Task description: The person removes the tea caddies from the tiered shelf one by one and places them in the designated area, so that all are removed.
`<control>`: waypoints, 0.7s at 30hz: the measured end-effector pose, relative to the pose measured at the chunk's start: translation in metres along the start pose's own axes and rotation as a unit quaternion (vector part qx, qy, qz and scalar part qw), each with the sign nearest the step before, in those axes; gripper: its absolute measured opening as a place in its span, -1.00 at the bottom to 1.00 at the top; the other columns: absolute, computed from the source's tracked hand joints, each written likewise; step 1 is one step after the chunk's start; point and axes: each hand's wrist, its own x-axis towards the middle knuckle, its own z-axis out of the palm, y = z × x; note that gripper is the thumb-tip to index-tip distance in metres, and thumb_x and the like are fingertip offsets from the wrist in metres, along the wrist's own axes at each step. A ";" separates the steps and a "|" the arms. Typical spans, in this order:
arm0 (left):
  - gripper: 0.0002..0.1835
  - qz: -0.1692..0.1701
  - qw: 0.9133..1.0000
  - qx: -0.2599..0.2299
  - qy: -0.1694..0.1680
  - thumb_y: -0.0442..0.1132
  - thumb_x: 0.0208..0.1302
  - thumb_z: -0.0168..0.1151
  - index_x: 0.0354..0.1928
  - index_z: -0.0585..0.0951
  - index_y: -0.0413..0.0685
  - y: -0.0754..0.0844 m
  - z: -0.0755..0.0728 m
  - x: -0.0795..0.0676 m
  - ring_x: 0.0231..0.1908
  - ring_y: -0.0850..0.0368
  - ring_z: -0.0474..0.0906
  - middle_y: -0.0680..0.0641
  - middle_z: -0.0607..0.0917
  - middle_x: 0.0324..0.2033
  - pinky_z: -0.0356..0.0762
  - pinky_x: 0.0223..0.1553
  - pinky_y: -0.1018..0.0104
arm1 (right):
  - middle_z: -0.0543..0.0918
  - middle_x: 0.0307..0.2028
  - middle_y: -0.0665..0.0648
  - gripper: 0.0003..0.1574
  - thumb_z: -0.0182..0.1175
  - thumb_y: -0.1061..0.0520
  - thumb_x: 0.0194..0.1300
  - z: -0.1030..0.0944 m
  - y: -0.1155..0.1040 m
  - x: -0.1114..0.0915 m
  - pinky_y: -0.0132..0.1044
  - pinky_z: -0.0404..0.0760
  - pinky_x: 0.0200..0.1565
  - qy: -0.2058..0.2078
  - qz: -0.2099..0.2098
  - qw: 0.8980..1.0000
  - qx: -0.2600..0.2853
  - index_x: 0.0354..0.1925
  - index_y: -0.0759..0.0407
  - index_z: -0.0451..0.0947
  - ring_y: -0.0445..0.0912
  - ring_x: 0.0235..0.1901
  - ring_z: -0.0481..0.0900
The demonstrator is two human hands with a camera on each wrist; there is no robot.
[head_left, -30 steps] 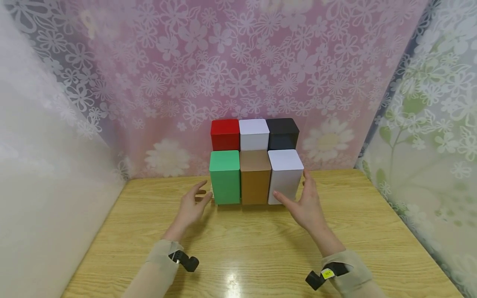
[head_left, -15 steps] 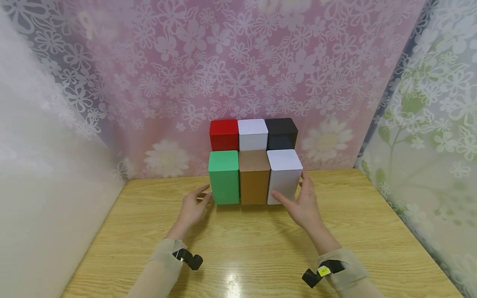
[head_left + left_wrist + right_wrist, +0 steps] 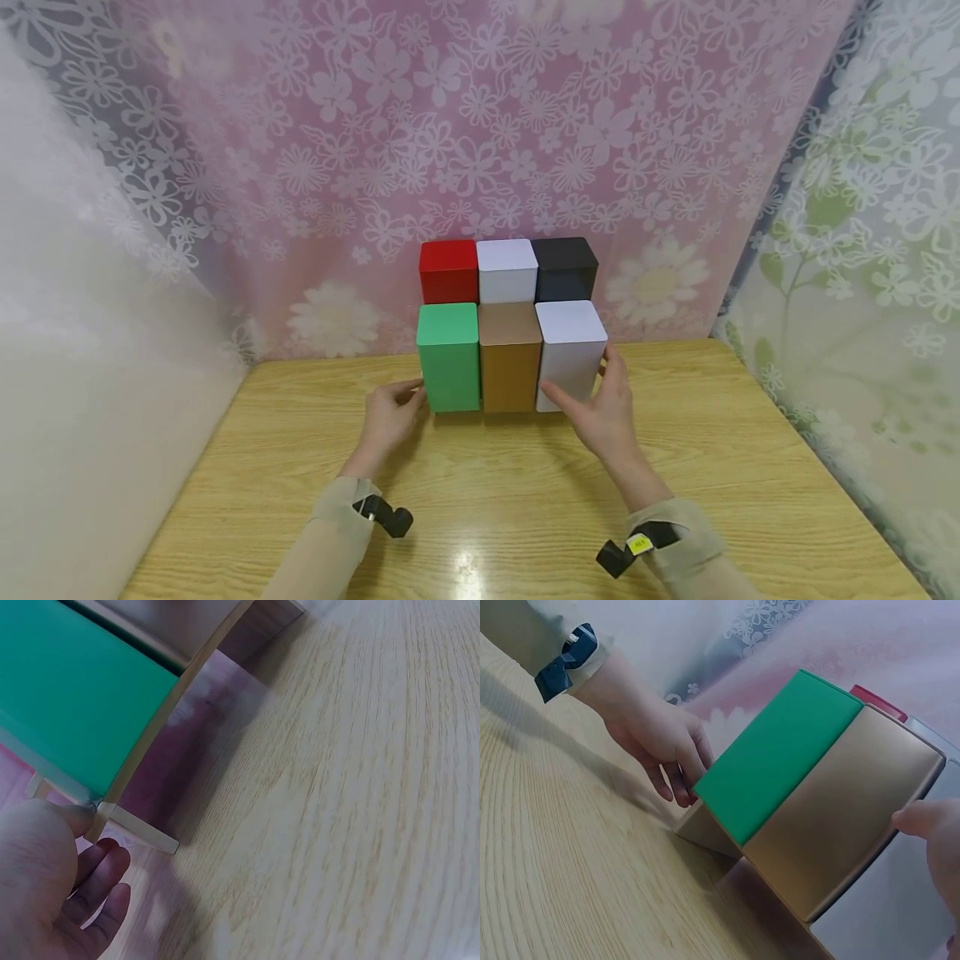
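A green box (image 3: 450,375), a brown box (image 3: 511,377) and a white box (image 3: 572,358) stand side by side on a low wooden stand (image 3: 144,745). Beside the green box, my left hand (image 3: 386,418) pinches the stand's left front corner; in the left wrist view its thumb lies at the strip's end, fingers bent below. My right hand (image 3: 609,418) grips the front white box, thumb on its front face and fingers round its right side, partly hidden. The right wrist view shows that thumb (image 3: 919,818) near the seam between the brown and white boxes.
Behind rise a red box (image 3: 448,273), a second white box (image 3: 507,272) and a black box (image 3: 564,270), set higher. The wooden table (image 3: 465,483) ends at a pink floral curtain (image 3: 480,108). Pale sheets hang left and right.
My left hand's fingers have drawn together onto the stand's corner beside the green box. The right hand keeps its place on the white box, its forearm shifted slightly left.
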 end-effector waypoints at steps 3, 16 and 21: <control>-0.75 -0.007 1.000 -0.002 0.005 -0.22 0.51 0.34 0.12 0.80 -0.12 0.000 0.000 0.000 -0.24 0.08 0.78 -0.05 0.84 -0.29 0.71 -0.15 0.08 | 0.38 0.38 0.35 0.35 0.71 -0.04 0.05 0.004 -0.001 -0.001 0.25 0.41 0.29 0.018 -0.008 1.000 0.004 0.55 0.31 0.13 0.27 0.31 0.39; -0.76 -0.052 0.998 -0.018 0.025 -0.20 0.46 0.40 0.09 0.83 -0.02 -0.008 0.005 0.001 -0.10 0.03 0.76 -0.06 0.85 -0.20 0.69 -0.04 0.03 | 0.40 0.37 0.32 0.27 0.72 0.05 0.02 0.014 -0.001 -0.002 0.25 0.44 0.24 0.075 -0.001 0.997 0.024 0.50 0.31 0.21 0.28 0.26 0.43; -0.76 -0.055 0.998 -0.013 0.027 -0.21 0.45 0.41 0.09 0.83 -0.01 -0.010 0.007 0.002 -0.04 0.00 0.75 -0.07 0.85 -0.18 0.68 0.02 0.01 | 0.43 0.34 0.29 0.26 0.75 0.08 -0.03 0.019 0.003 -0.003 0.19 0.48 0.20 0.094 -0.007 0.995 0.036 0.47 0.28 0.25 0.24 0.24 0.45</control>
